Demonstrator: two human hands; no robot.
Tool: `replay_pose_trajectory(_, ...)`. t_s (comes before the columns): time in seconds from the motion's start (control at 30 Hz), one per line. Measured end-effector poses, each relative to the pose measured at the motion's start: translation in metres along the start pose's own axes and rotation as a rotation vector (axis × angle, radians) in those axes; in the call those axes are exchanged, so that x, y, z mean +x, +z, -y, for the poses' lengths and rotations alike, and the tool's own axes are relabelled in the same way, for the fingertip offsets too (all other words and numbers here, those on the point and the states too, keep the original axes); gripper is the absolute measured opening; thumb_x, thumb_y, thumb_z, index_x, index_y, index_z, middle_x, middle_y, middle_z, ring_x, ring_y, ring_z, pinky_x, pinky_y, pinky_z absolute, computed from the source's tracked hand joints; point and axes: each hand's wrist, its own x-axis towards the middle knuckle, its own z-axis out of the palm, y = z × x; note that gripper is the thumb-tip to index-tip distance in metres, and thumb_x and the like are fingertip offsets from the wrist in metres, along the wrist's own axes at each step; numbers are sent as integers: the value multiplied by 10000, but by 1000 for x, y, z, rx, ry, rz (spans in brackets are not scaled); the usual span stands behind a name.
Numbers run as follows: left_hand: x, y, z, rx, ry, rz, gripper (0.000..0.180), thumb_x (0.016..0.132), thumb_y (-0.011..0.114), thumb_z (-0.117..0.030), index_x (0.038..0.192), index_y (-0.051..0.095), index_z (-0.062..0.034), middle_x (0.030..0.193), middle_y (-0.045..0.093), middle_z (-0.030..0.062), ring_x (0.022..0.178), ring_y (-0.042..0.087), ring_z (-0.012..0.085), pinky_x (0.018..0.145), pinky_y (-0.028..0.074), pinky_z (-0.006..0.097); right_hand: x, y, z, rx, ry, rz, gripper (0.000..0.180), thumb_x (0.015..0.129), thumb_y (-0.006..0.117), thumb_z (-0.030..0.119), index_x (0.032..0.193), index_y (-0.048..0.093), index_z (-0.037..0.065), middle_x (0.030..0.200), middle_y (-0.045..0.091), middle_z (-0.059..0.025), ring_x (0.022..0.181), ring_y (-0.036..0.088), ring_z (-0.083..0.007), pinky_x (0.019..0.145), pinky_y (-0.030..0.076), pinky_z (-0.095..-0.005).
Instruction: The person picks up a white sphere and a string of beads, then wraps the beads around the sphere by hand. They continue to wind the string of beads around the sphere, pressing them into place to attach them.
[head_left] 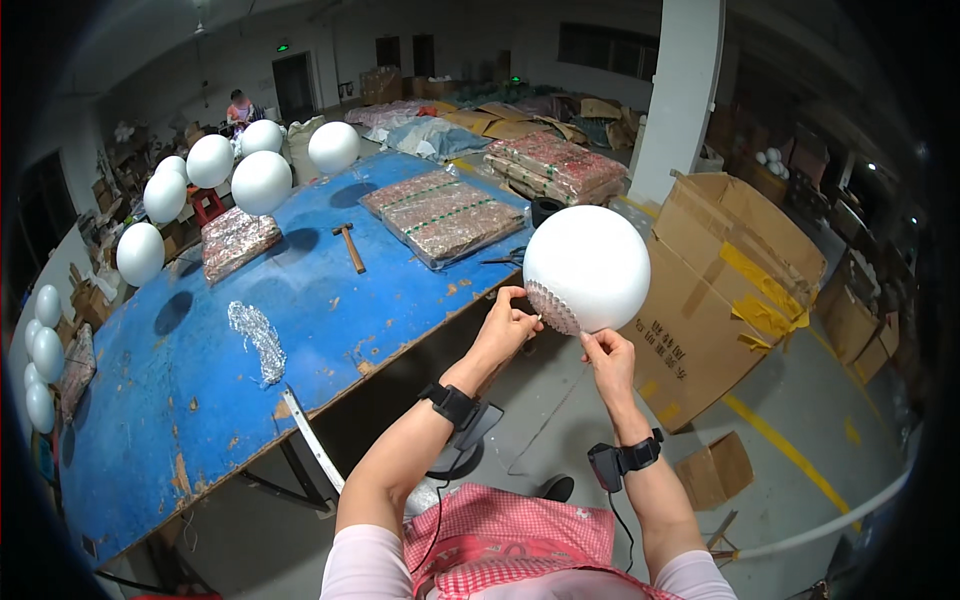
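Barely begun: large white foam ball [587,268] at frame centre-right, pinched at its lower edge by left hand [505,327] and right hand [606,358]; only a small sequin patch [553,307] covers it, the rest bare.

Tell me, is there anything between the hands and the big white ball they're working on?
Nothing visible. The left hand has its fingers on the patch of small shiny pieces at the lower left of the white ball, and the right hand touches the ball from below. Both meet it directly, off the edge of the blue table.
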Motion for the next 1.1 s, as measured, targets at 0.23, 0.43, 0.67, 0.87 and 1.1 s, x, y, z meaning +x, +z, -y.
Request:
replay_pose_trajectory(0.23, -5, -4, -5, 105, -15, 70, 498, 826, 615, -64, 1225, 323, -5, 733, 615, 94, 711, 576, 135, 676, 440, 256, -6, 0, 8, -10, -12, -10, 234, 823, 656, 197, 697, 608, 5, 529, 568, -10, 487, 504, -60, 467, 377, -233)
replay_pose_trajectory(0.43, -9, -9, -16, -28, -139, 67, 506, 789, 654, -71, 1192, 353, -17, 717, 610, 87, 666, 567, 136, 617, 432, 280, -7, -2, 37, -161, -59, -10, 263, 821, 650, 208, 658, 605, 7, 521, 567, -9, 475, 487, -61, 464, 368, -240)
replay_pose_trajectory(0.67, -4, -9, -11, 337, -25, -76, 455, 754, 644, -55, 1137, 401, -19, 607, 585, 69, 563, 562, 151, 557, 438, 296, -1, 7, 24, -101, -37, 15, 261, 810, 668, 179, 641, 598, -7, 518, 553, -5, 472, 505, -63, 467, 391, -233)
replay_pose_trajectory(0.87, -13, -19, -7, 360, 100, -72, 412, 840, 619, -195, 1147, 460, 29, 731, 618, 103, 664, 583, 193, 646, 459, 335, -4, 10, 10, 71, 35, 29, 237, 824, 668, 135, 650, 592, -7, 553, 550, -1, 485, 524, -68, 470, 400, -202)
replay_pose_trajectory(1.1, -16, -1, -24, 474, -73, -143, 988, 636, 710, -609, 1264, 349, 62, 1094, 557, 296, 1009, 574, 403, 818, 482, 426, -8, 13, -3, 100, 129, 14, 223, 818, 673, 141, 679, 592, -13, 568, 567, -14, 488, 535, -74, 473, 426, -215)
